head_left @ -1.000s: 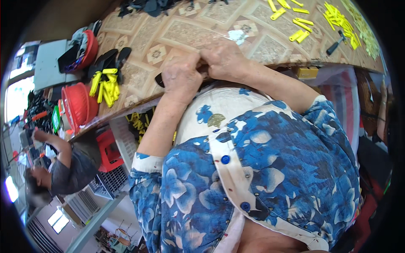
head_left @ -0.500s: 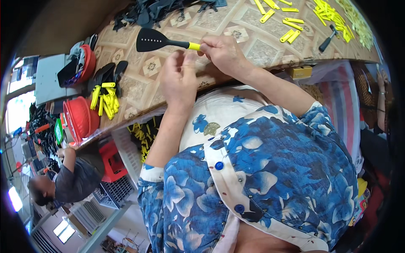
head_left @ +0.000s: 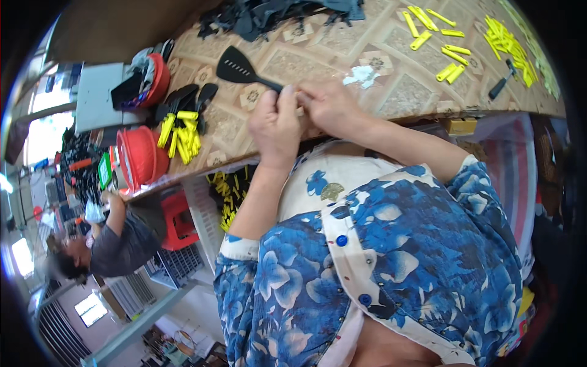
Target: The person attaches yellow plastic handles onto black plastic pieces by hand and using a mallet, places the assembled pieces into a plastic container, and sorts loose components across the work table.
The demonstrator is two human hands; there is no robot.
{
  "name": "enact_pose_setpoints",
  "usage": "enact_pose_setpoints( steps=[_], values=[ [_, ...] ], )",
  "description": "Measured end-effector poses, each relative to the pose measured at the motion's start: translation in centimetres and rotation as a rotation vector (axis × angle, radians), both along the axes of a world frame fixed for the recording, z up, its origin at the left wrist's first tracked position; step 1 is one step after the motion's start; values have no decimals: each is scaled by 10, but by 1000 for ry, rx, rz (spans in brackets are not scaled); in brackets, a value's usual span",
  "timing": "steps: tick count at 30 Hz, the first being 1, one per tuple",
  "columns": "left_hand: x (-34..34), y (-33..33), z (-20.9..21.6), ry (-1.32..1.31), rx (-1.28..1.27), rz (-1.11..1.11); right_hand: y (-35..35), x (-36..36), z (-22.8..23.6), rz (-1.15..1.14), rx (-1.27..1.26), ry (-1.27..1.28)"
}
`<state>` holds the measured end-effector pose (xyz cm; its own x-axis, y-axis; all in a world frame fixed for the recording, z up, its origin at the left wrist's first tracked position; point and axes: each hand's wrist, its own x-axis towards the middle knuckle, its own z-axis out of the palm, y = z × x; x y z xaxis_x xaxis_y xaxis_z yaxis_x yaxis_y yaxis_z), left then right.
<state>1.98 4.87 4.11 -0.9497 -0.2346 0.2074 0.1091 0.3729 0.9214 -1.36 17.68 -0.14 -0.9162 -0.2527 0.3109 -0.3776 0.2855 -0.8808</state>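
Observation:
A black slotted spatula (head_left: 237,67) is held over the near edge of the table, its blade pointing to the far left. My left hand (head_left: 276,125) is closed around it where the dark shaft meets the handle. Beside it, my right hand (head_left: 333,107) is closed with its fingertips at the handle end, close against the left hand. Both hands hide the yellow handle. To the left, several finished-looking spatulas with yellow handles (head_left: 183,137) lie in a pile, black blades pointing away.
Dark spatula parts (head_left: 275,18) are heaped at the far edge. Loose yellow handles (head_left: 455,55) and a bigger yellow heap (head_left: 507,43) lie right, near a small hammer (head_left: 502,82). A white patch (head_left: 361,76) marks the tabletop. Red basins (head_left: 140,156) stand left; beyond, a person (head_left: 119,241) works.
My left hand has closed onto the spatula, covering the yellow handle that showed before. The blade has tilted, and the whole view has shifted so the table sits further right.

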Motion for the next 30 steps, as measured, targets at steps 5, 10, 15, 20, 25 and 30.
enact_pose_setpoints(
  steps=[5,10,15,20,25,30],
  values=[
    [-10,-46,0,-41,-113,23,-1,6,9,182,-16,-56],
    [-22,-137,28,43,-840,326,35,-2,13,111,-29,-396],
    [-18,-223,31,-105,-1290,535,74,-4,8,-90,-78,-178],
    [-30,-215,29,-199,-1465,571,93,0,16,-145,20,-93],
    [-89,-129,28,246,-1466,75,98,6,2,-229,213,197],
    [-161,-84,7,490,-1237,-274,85,9,7,-259,385,408]
  ],
)
